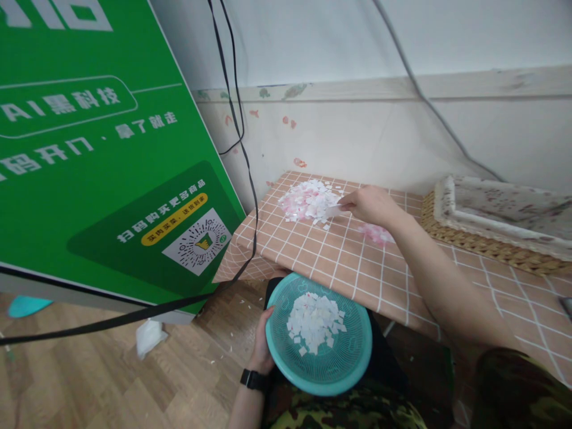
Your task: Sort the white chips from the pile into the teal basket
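Note:
My left hand grips the left rim of a turquoise plastic basket that rests on my lap below the table's edge. Inside it lies a heap of small white paper squares. Over the table, my right hand pinches a whitish flat piece of paper at the right side of a pile of white and pink paper pieces. A smaller pink patch of pieces lies under my right forearm, partly hidden by it.
A checked brown cloth covers the table. A lined wicker basket stands at the right against the wall. On the left rises a green cabinet, with a black cable hanging before it. A white crumpled bag lies on the floor.

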A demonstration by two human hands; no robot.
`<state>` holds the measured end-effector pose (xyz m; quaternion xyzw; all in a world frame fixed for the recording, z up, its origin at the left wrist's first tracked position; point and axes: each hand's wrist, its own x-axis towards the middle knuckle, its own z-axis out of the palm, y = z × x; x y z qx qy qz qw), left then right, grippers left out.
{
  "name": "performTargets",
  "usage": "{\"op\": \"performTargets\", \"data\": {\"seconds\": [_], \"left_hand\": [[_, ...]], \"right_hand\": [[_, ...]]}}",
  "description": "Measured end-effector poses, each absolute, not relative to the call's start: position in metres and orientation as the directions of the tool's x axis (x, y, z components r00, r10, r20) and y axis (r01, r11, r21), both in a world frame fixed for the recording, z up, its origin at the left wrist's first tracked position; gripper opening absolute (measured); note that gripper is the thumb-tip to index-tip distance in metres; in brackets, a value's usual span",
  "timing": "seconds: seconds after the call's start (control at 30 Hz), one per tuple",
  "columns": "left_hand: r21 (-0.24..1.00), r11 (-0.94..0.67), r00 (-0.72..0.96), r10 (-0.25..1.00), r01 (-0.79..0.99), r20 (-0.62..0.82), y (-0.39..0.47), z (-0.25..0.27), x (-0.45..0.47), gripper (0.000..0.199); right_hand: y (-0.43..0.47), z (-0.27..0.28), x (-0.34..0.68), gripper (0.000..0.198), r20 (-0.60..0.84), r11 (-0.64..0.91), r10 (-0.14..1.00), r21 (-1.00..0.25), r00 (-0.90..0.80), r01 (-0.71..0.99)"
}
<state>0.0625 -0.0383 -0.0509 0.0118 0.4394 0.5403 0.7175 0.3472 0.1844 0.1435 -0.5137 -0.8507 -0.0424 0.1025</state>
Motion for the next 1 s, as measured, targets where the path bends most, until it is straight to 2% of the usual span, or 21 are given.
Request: {"op": "performTargets", "data": {"seconds": [0.27, 0.53, 0.67, 0.83, 1.0], "left_hand": [[0.460, 0.426, 0.036, 0.763, -0.779, -0.645, -0.038, -0.049, 0.063, 0.018], [0.461, 0.432, 0.061, 0.778, -0.775, -0.625, -0.038, -0.056, 0.062, 0.023], [0.449, 0.429, 0.057, 0.769, -0.784, -0.636, -0.038, -0.057, 0.062, 0.022], [0.459, 0.417, 0.040, 0.772, -0.784, -0.634, -0.038, -0.060, 0.061, 0.020], [0.462, 0.418, 0.044, 0.777, -0.782, -0.628, -0.038, -0.063, 0.060, 0.022]], "right_hand": [[0.180, 0.155, 0.351, 0.027, 0.159, 0.469, 0.874, -0.021, -0.460, 0.883], [0.178, 0.163, 0.356, 0.027, 0.129, 0.459, 0.877, 0.055, -0.462, 0.887], [0.178, 0.164, 0.357, 0.024, 0.090, 0.516, 0.852, 0.020, -0.516, 0.856], [0.177, 0.164, 0.355, 0.026, 0.119, 0.485, 0.867, 0.021, -0.484, 0.874], [0.176, 0.167, 0.354, 0.022, 0.066, 0.541, 0.840, -0.051, -0.538, 0.839]]}}
